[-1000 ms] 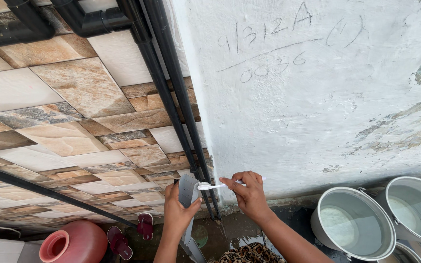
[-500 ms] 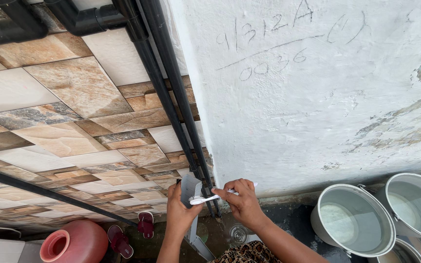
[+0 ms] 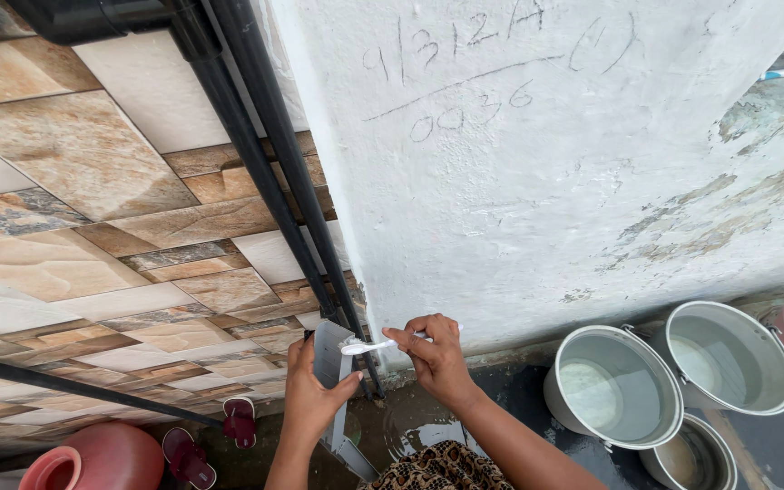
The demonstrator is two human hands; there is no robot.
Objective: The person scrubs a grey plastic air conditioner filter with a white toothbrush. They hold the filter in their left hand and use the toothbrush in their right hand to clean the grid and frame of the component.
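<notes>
- the left hand is wrapped around a flat grey metal piece, holding it upright just beside the black pipes on the wall.
- the right hand pinches the handle of a small white brush, its head touching the top of the metal piece.
- both are low down, near the foot of the white plastered wall where it meets the tiled wall.
- three metal buckets stand on the wet floor to the right; a red pot and sandals lie to the left.
</notes>
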